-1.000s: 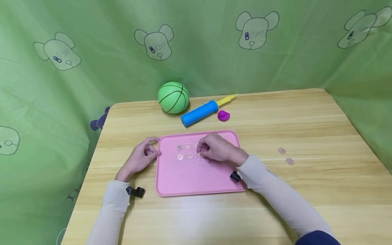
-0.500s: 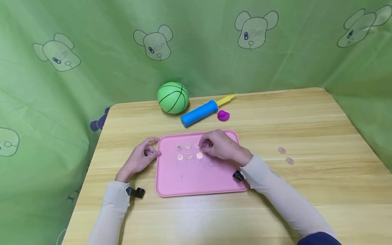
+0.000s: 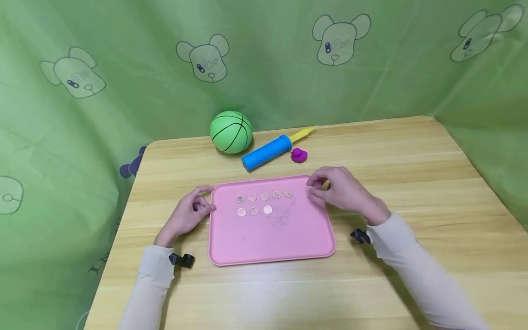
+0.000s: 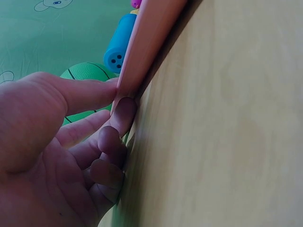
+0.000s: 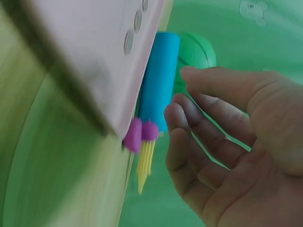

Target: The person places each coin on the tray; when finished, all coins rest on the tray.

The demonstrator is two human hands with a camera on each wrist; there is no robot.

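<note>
Several coins (image 3: 265, 196) form an upper row on the pink tray (image 3: 272, 243), with three more coins (image 3: 254, 211) in a row below. At the tray's left rim is my left hand (image 3: 187, 213); its thumb and index finger grip the upper left corner area, and the other fingers (image 4: 109, 172) curl beside it near the tabletop. My right hand (image 3: 340, 188) hovers over the tray's right rim. Its fingers are loosely bent, and the right wrist view shows nothing between the thumb (image 5: 213, 80) and fingertips. Two coins seen earlier on the table are hidden behind my right wrist.
Behind the tray lie a green ball (image 3: 231, 132), a blue hand pump (image 3: 266, 153) with a yellow nozzle, and a small purple hat-shaped piece (image 3: 299, 155). The wooden table (image 3: 433, 183) backs onto a green curtain (image 3: 272, 82) printed with bear heads.
My right hand has left the coins and moved right to the tray's edge, uncovering two coins at the upper row's right end. My left hand stays at the tray.
</note>
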